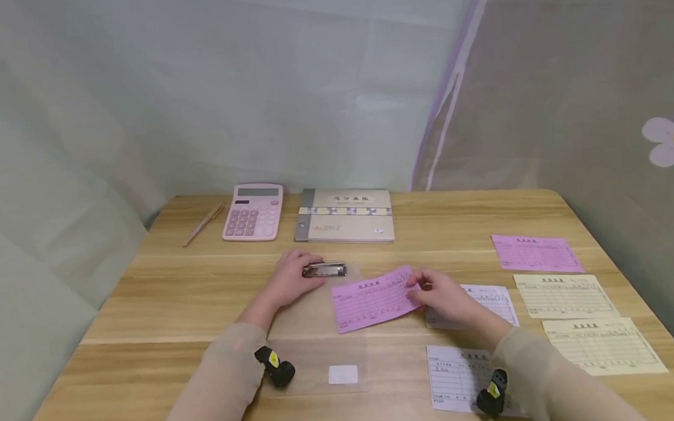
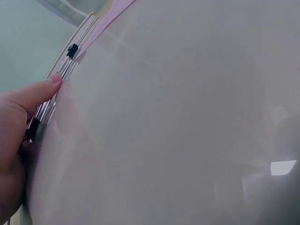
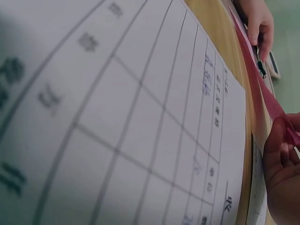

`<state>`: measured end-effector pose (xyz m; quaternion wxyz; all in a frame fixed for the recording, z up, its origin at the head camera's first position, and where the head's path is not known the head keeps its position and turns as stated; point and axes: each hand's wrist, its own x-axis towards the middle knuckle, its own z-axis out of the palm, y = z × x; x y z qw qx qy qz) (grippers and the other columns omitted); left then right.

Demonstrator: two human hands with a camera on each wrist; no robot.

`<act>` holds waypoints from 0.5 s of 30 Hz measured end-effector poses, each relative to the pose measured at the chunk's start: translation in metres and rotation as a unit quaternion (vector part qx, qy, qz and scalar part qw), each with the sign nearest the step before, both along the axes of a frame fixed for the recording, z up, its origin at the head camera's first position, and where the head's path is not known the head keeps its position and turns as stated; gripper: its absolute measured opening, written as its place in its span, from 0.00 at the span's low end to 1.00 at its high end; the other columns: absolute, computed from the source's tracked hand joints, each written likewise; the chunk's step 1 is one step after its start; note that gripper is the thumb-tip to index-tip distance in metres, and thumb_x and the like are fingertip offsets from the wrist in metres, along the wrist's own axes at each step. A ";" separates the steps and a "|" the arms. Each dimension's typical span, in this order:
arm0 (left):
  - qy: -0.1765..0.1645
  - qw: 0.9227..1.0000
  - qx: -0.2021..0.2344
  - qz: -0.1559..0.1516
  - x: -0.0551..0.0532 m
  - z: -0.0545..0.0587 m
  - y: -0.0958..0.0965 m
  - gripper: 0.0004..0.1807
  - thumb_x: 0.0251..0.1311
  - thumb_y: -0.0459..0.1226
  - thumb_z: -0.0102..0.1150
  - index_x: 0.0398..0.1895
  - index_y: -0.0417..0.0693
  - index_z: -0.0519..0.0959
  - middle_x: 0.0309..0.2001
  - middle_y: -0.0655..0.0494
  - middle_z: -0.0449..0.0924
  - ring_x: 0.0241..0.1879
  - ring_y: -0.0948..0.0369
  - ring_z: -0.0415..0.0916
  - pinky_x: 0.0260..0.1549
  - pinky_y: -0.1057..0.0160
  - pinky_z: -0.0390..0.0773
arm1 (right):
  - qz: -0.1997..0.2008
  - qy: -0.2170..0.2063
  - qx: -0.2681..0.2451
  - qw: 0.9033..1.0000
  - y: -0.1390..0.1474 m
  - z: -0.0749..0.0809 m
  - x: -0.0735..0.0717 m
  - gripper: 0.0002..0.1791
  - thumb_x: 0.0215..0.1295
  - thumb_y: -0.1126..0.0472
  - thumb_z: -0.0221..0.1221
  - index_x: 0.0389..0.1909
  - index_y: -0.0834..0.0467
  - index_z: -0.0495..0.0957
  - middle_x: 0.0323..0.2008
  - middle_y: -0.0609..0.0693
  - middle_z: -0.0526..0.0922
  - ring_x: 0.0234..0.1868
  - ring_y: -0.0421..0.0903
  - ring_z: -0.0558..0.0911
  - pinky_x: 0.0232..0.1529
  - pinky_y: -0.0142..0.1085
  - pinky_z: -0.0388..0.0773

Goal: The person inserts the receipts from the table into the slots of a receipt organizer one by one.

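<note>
A see-through clipboard lies on the wooden table, hard to make out against the grain. My left hand grips the metal clip at its far end; in the left wrist view the thumb lies on that clip. The right hand pinches a printed pink slip by its right edge. This slip is tilted, its left part over the clipboard's right side. Under the right forearm lie two white slips, one farther and one nearer, both partly hidden.
Farther right lie another pink slip and two yellow slips, one behind and one in front. Along the back stand a pen, a pink calculator and a ledger book. Curtains hang behind the table.
</note>
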<state>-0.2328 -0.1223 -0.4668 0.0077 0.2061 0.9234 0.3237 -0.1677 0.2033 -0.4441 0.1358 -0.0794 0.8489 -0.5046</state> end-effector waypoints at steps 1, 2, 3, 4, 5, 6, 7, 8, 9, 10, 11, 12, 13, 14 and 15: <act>-0.003 1.000 0.004 -0.002 0.000 0.001 -0.001 0.27 0.51 0.45 0.68 0.54 0.46 0.77 0.52 0.48 0.71 0.53 0.52 0.64 0.53 0.50 0.63 | 0.000 0.001 0.000 1.000 0.000 0.000 0.000 0.10 0.59 0.65 0.59 0.41 0.62 0.73 0.39 0.53 0.77 0.35 0.45 0.76 0.33 0.35 0.77; -0.008 1.000 0.007 -0.005 0.000 0.002 -0.002 0.26 0.51 0.45 0.68 0.54 0.46 0.77 0.52 0.49 0.71 0.53 0.52 0.64 0.52 0.50 0.64 | 0.002 0.001 0.000 1.000 0.000 0.001 0.000 0.10 0.59 0.65 0.59 0.41 0.62 0.73 0.39 0.53 0.77 0.35 0.45 0.76 0.33 0.35 0.77; -0.014 1.000 0.010 -0.007 0.000 0.003 -0.003 0.26 0.52 0.44 0.67 0.54 0.46 0.77 0.51 0.49 0.71 0.52 0.52 0.64 0.52 0.50 0.64 | 0.004 0.002 -0.002 1.000 -0.001 0.001 0.001 0.10 0.59 0.66 0.59 0.41 0.62 0.73 0.40 0.54 0.76 0.35 0.45 0.76 0.33 0.35 0.77; -0.019 1.000 0.010 -0.009 0.000 0.004 -0.004 0.25 0.52 0.44 0.67 0.54 0.46 0.77 0.51 0.49 0.71 0.52 0.52 0.64 0.52 0.50 0.65 | 0.006 0.002 -0.004 1.000 -0.002 0.001 0.001 0.10 0.59 0.66 0.59 0.41 0.62 0.73 0.40 0.54 0.76 0.36 0.45 0.76 0.33 0.35 0.77; -0.025 1.000 0.011 -0.009 0.000 0.005 -0.004 0.25 0.52 0.43 0.67 0.54 0.46 0.77 0.51 0.49 0.71 0.52 0.52 0.64 0.52 0.51 0.65 | 0.009 0.002 -0.005 1.000 -0.003 0.002 0.001 0.10 0.59 0.66 0.59 0.41 0.62 0.73 0.40 0.55 0.76 0.36 0.46 0.76 0.33 0.36 0.77; -0.031 0.999 0.011 -0.010 0.000 0.005 -0.004 0.25 0.52 0.43 0.67 0.54 0.46 0.77 0.51 0.49 0.71 0.52 0.52 0.64 0.51 0.51 0.65 | 0.013 0.002 -0.007 1.000 -0.004 0.002 0.002 0.10 0.59 0.66 0.59 0.41 0.63 0.73 0.41 0.55 0.76 0.36 0.46 0.76 0.33 0.36 0.77; -0.037 0.999 0.010 -0.009 -0.001 0.006 -0.005 0.24 0.53 0.43 0.66 0.54 0.46 0.77 0.51 0.49 0.71 0.52 0.52 0.64 0.51 0.51 0.65 | 0.017 0.002 -0.006 1.000 -0.006 0.003 0.002 0.10 0.58 0.66 0.59 0.41 0.63 0.73 0.41 0.55 0.76 0.36 0.47 0.76 0.33 0.37 0.77; -0.041 0.999 0.007 -0.009 -0.001 0.007 -0.005 0.24 0.53 0.43 0.66 0.54 0.46 0.77 0.51 0.49 0.71 0.52 0.52 0.64 0.51 0.51 0.66 | 0.019 0.002 -0.004 1.000 -0.008 0.003 0.001 0.10 0.58 0.66 0.60 0.41 0.62 0.74 0.42 0.55 0.76 0.37 0.47 0.76 0.35 0.37 0.77; -0.045 0.999 0.005 -0.009 -0.001 0.007 -0.005 0.24 0.53 0.43 0.66 0.54 0.47 0.77 0.51 0.49 0.70 0.52 0.52 0.64 0.52 0.51 0.65 | 0.020 0.001 0.000 1.000 -0.009 0.004 0.001 0.10 0.57 0.65 0.60 0.40 0.61 0.74 0.42 0.54 0.76 0.38 0.47 0.75 0.36 0.37 0.76; -0.048 0.999 0.001 -0.008 -0.001 0.008 -0.005 0.24 0.53 0.43 0.66 0.54 0.47 0.77 0.52 0.49 0.70 0.52 0.52 0.64 0.52 0.51 0.65 | 0.023 -0.001 0.004 1.000 -0.011 0.004 0.001 0.09 0.57 0.65 0.61 0.39 0.60 0.74 0.41 0.54 0.76 0.39 0.47 0.74 0.38 0.37 0.75; -0.050 0.999 -0.002 -0.009 -0.002 0.009 -0.005 0.24 0.53 0.43 0.66 0.54 0.47 0.77 0.52 0.48 0.70 0.53 0.52 0.64 0.52 0.50 0.65 | 0.026 -0.001 0.007 1.000 -0.013 0.005 0.001 0.09 0.57 0.64 0.61 0.38 0.59 0.74 0.41 0.53 0.76 0.40 0.47 0.74 0.39 0.38 0.73; -0.052 0.999 -0.005 -0.009 -0.002 0.009 -0.005 0.24 0.53 0.43 0.66 0.55 0.47 0.77 0.53 0.48 0.70 0.53 0.52 0.64 0.53 0.50 0.65 | 0.028 -0.003 0.011 1.000 -0.015 0.005 0.001 0.08 0.57 0.64 0.61 0.36 0.58 0.74 0.40 0.52 0.76 0.40 0.47 0.73 0.40 0.38 0.72; -0.053 0.999 -0.010 -0.010 -0.003 0.010 -0.004 0.25 0.53 0.44 0.66 0.55 0.47 0.77 0.53 0.48 0.70 0.53 0.51 0.63 0.53 0.50 0.65 | 0.031 -0.004 0.013 0.999 -0.017 0.005 0.000 0.08 0.56 0.63 0.62 0.35 0.57 0.74 0.39 0.51 0.76 0.40 0.46 0.72 0.40 0.37 0.70; -0.053 0.998 -0.014 -0.011 -0.003 0.010 -0.004 0.25 0.53 0.44 0.66 0.55 0.48 0.77 0.54 0.48 0.70 0.54 0.51 0.63 0.53 0.49 0.64 | 0.037 -0.005 0.012 0.999 -0.018 0.005 0.000 0.08 0.56 0.63 0.62 0.35 0.57 0.74 0.37 0.51 0.75 0.39 0.46 0.71 0.39 0.37 0.69; -0.054 0.998 -0.018 -0.012 -0.004 0.010 -0.004 0.25 0.53 0.44 0.66 0.55 0.48 0.77 0.54 0.47 0.69 0.54 0.51 0.63 0.53 0.49 0.64 | 0.045 -0.009 0.009 0.999 -0.020 0.005 0.000 0.08 0.56 0.63 0.62 0.34 0.57 0.73 0.35 0.51 0.74 0.38 0.47 0.71 0.37 0.36 0.68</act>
